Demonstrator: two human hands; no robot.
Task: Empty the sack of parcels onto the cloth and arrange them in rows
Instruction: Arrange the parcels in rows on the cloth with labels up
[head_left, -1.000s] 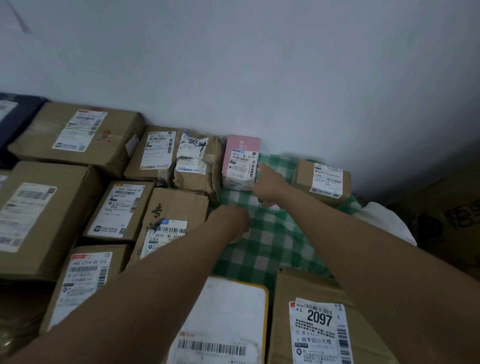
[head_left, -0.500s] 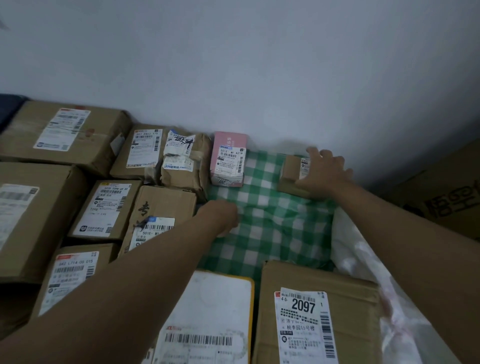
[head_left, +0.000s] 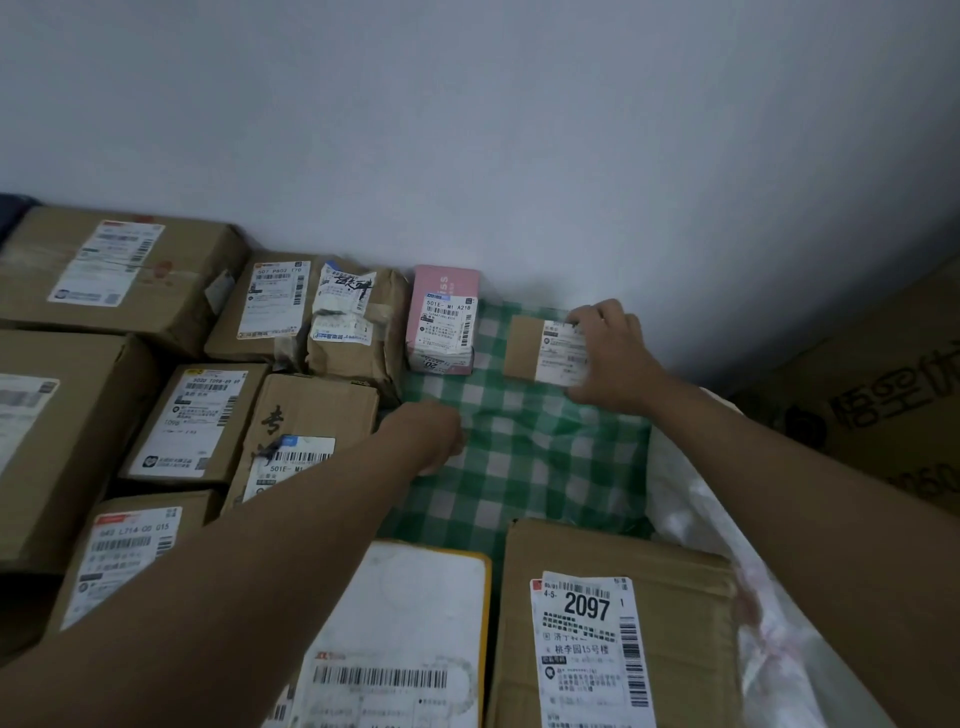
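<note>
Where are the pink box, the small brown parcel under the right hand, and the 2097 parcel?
pink box (head_left: 444, 317), head view, top label.
small brown parcel (head_left: 524, 345), head view, bare cardboard top.
2097 parcel (head_left: 589, 605), head view, printed number.

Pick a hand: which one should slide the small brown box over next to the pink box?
Right. The right hand already lies on the small brown box by the wall, a strip of checked cloth away from the pink box. The left hand rests fisted on the cloth, nearer the pink box, holding nothing visible.
</note>
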